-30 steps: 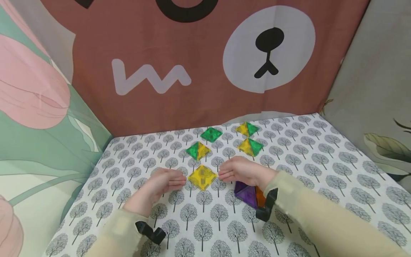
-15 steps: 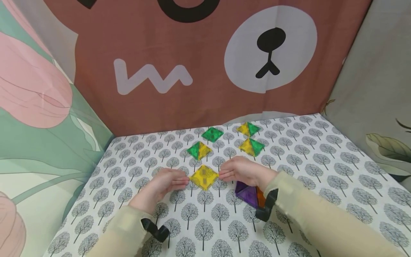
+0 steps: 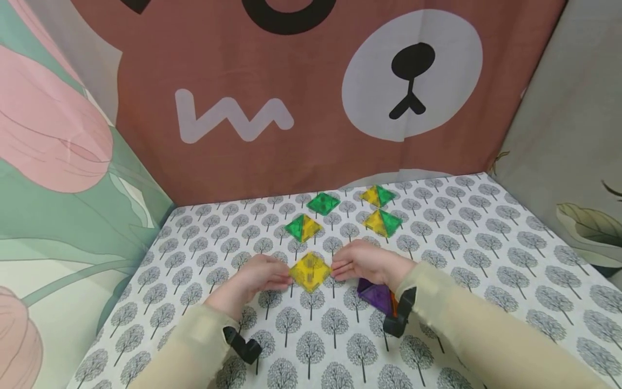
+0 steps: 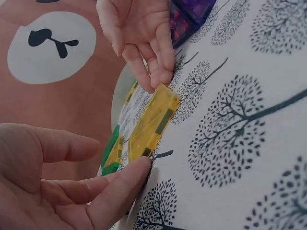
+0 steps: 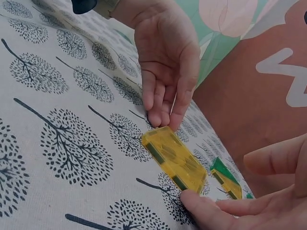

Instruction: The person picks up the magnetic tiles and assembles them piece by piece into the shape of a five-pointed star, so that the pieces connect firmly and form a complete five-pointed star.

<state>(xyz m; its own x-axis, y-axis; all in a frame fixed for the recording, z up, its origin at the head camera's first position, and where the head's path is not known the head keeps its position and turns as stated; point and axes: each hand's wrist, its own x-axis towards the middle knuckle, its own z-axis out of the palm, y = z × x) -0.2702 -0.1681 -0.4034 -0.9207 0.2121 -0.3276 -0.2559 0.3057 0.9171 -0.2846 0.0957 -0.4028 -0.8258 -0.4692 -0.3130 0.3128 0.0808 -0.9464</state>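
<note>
A yellow diamond of magnetic tiles [image 3: 310,272] sits between my two hands over the tree-print cloth. My left hand [image 3: 262,275] touches its left corner with fingers nearly straight. At the opposite corner, the fingertips of my right hand [image 3: 362,260] touch it, those fingers also extended. In the left wrist view the yellow diamond [image 4: 152,122] spans from one hand to the other; the right wrist view shows the yellow diamond [image 5: 175,158] touched at both ends. Whether it is slightly lifted, I cannot tell. A purple tile piece [image 3: 375,296] with orange beside it lies partly hidden under my right wrist.
Farther back lie a green diamond [image 3: 323,203], a green-and-yellow diamond [image 3: 303,228], and two yellow-and-green diamonds, one nearer [image 3: 382,222] and one behind it [image 3: 377,196]. A brown bear-print curtain [image 3: 233,167] hangs at the table's back edge.
My left hand has moved right, closing the small gap to the yellow diamond. My right hand stays close to its other corner. The other diamonds have not moved.
</note>
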